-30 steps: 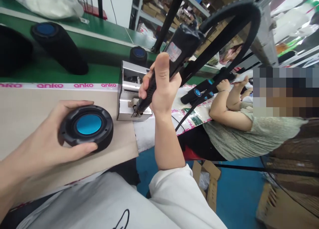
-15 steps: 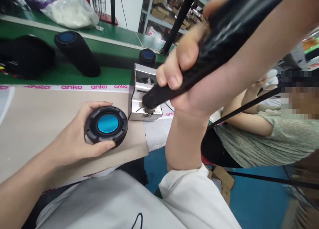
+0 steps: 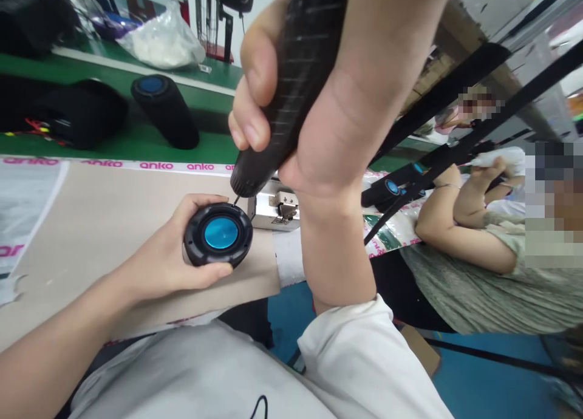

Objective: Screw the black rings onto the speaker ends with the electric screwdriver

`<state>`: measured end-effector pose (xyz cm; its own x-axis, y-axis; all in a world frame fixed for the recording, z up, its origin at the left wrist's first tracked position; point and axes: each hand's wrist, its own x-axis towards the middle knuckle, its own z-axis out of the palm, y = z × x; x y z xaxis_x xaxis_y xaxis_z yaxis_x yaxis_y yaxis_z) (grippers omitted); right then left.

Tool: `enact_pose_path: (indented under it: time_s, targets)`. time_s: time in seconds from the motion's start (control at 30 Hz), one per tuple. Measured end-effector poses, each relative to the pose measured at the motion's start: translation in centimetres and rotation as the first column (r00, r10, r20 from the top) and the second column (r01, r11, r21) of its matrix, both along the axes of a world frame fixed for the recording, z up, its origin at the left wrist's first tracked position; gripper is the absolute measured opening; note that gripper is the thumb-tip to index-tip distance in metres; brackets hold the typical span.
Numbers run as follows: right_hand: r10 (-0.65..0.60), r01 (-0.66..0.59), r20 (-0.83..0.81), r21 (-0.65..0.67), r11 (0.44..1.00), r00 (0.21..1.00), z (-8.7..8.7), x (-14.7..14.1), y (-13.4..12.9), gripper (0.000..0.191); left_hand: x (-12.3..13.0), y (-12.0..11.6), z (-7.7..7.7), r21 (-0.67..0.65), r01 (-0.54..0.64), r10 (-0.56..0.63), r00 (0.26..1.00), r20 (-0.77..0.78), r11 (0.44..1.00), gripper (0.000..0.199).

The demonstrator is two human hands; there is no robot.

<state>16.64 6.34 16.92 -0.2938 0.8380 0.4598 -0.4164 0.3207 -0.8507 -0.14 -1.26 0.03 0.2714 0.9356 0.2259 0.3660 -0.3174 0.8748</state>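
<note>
Toward the right edge of the tan-covered surface [image 3: 113, 237], the left hand [image 3: 177, 243] grips a round black speaker [image 3: 218, 234] with a blue centre. The right hand [image 3: 291, 115] is closed around a black electric screwdriver [image 3: 291, 85], its bit at the speaker's upper rim. A metal fixture [image 3: 276, 209] stands just beside the speaker, and a black cylindrical speaker [image 3: 164, 111] lies beyond the far edge.

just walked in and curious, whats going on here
A person's left hand grips a round black speaker part with a blue centre, just above a tan board. Their right hand holds a black electric screwdriver, its bit at the part's rim. A co-worker sits to the right.
</note>
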Motion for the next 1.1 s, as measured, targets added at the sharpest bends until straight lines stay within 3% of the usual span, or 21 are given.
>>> enact_pose_path:
  time_s: [0.1,0.17,0.27,0.43,0.57,0.67,0.87,1.0,1.1]
  targets:
    - [0.098,-0.106,0.073,0.117,0.988,0.992,-0.8,-0.5,0.2,0.059,-0.1,0.2,-0.1,0.035,0.005,-0.005,1.000,-0.004,0.999,0.080]
    - [0.095,-0.104,0.062,0.169,0.980,0.994,-1.5,-1.0,0.2,0.059,-0.1,0.3,-0.2,0.061,0.015,-0.015,1.000,-0.007,0.998,0.079]
    - [0.050,-0.057,0.040,0.179,0.982,0.998,-2.2,-1.8,0.5,0.059,-0.2,0.4,-0.3,0.080,0.014,-0.012,1.000,-0.024,0.997,0.077]
    - [0.110,-0.130,0.102,0.215,0.968,0.989,-2.7,-1.8,1.7,0.060,-0.6,0.4,-0.4,0.077,-0.001,0.004,0.999,-0.051,0.997,0.082]
    - [-0.029,0.020,0.168,0.056,0.998,0.985,-3.1,-0.2,1.8,0.064,-0.3,0.2,0.0,0.004,-0.036,0.036,0.999,-0.040,0.999,0.082]
    - [-0.139,0.141,0.121,-0.008,0.990,0.983,-3.6,1.6,1.7,0.072,-0.1,0.0,0.1,-0.034,-0.059,0.058,0.998,-0.034,0.998,0.083]
    - [-0.272,0.274,0.037,-0.078,0.959,0.962,-6.5,5.8,2.4,0.086,-0.8,0.3,-0.3,-0.022,-0.078,0.076,0.993,-0.087,0.997,0.088]
    - [-0.377,0.384,0.108,-0.049,0.922,0.920,-9.0,7.4,2.5,0.088,-1.0,0.2,0.2,-0.073,-0.113,0.104,0.988,-0.110,0.991,0.088]
    - [-0.399,0.410,0.168,-0.032,0.912,0.901,-9.9,7.6,2.1,0.084,-0.8,0.0,0.4,-0.084,-0.108,0.100,0.991,-0.091,0.991,0.086]
